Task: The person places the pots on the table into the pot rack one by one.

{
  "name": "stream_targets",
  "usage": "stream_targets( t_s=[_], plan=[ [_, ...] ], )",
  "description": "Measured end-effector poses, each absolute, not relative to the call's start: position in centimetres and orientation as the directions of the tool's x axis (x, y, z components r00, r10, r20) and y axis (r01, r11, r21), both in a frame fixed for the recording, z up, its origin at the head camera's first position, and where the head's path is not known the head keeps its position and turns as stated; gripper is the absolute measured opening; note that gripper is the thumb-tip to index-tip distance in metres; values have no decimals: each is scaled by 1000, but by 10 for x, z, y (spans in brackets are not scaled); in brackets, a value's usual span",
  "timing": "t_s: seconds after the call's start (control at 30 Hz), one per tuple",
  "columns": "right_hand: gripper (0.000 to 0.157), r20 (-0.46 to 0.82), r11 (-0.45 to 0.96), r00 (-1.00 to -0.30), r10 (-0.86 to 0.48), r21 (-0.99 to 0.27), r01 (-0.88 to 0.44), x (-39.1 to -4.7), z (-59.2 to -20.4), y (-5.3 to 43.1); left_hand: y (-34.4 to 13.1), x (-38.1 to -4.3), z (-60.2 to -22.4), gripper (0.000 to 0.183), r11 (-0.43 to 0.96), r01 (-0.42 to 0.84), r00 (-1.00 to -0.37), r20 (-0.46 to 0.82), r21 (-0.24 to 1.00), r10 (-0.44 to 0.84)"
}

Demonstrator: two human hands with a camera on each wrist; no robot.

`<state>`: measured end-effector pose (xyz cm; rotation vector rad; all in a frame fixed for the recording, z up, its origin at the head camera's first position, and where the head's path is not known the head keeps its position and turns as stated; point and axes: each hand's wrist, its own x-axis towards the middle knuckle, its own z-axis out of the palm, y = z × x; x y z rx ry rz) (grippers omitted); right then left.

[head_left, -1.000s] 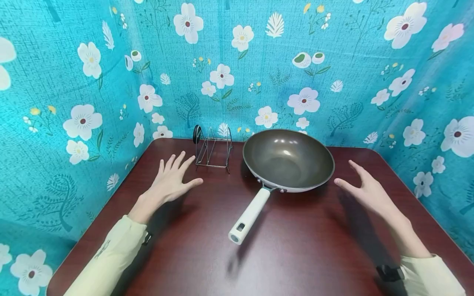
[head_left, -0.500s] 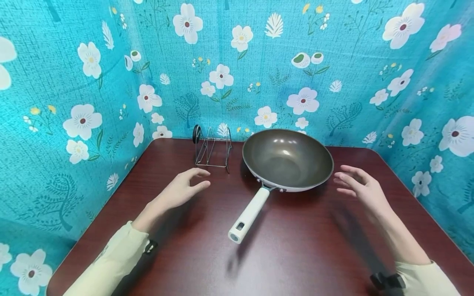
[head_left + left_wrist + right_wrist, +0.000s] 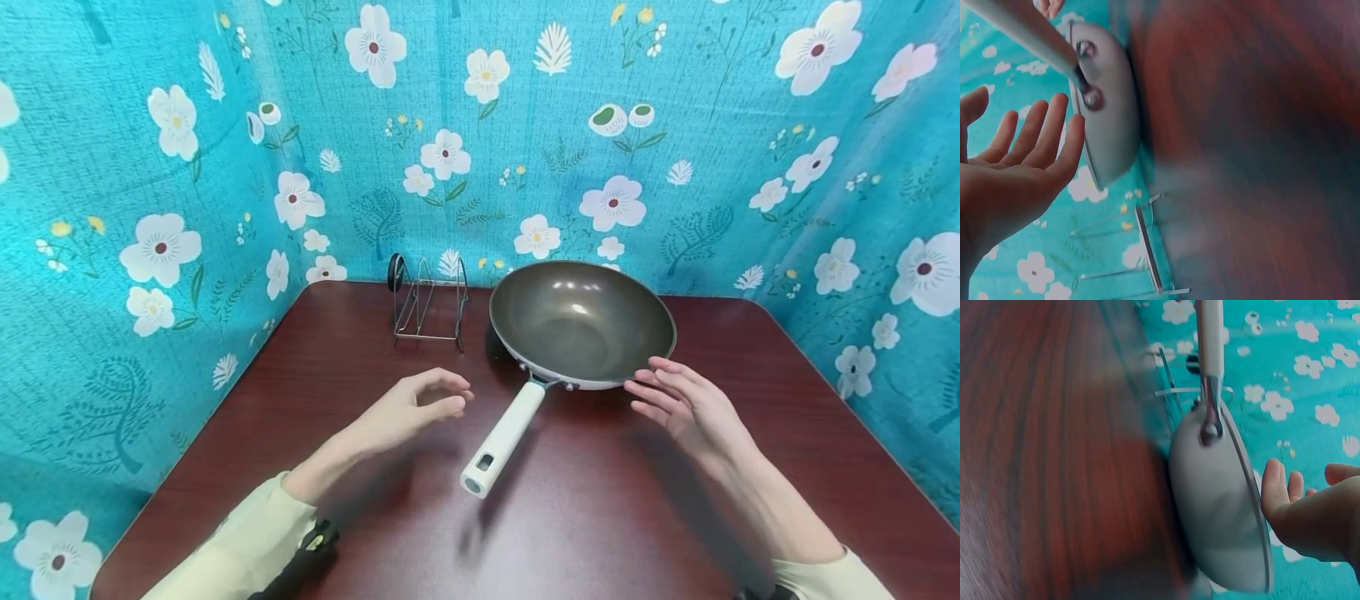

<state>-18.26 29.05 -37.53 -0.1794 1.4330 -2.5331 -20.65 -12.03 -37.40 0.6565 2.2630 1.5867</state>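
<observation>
Head view: a wide, deep pan (image 3: 581, 329) sits toward the back of a dark red table (image 3: 570, 517), its pale handle (image 3: 504, 437) angled toward the wearer. It looks rigid and fairly heavy, weighted to the bowl, with a smooth, probably slippery coating; the handle near the bowl seems the surest hold. The left hand (image 3: 408, 408), loosely curved and empty, is left of the handle; the right hand (image 3: 693, 408), fingers loosely spread, also empty, is by the near right rim. A wire rack (image 3: 427, 337) just left could be bumped. Left wrist view: relaxed fingers beside the handle's rivets (image 3: 1093, 99). Right wrist view: fingertips at the rim; whether they touch, I cannot tell.
</observation>
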Motion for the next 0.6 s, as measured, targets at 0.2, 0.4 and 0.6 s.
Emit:
stream_targets(
  t_s=[0.2, 0.4, 0.6],
  plan=[
    [23, -53, -476, -955, -291, -858, 193, -177, -377, 272, -110, -196, -382, 39, 198, 129, -812, -11, 972, 584],
    [23, -104, -430, -943, -315, -871, 239, -175, -380, 255, -103, -187, -386, 40, 143, 45, -781, -54, 989, 622],
    [33, -157, -382, -936, -315, -882, 276, -175, -386, 239, -98, -180, -385, 44, 132, -48, -766, -122, 990, 631]
  ],
)
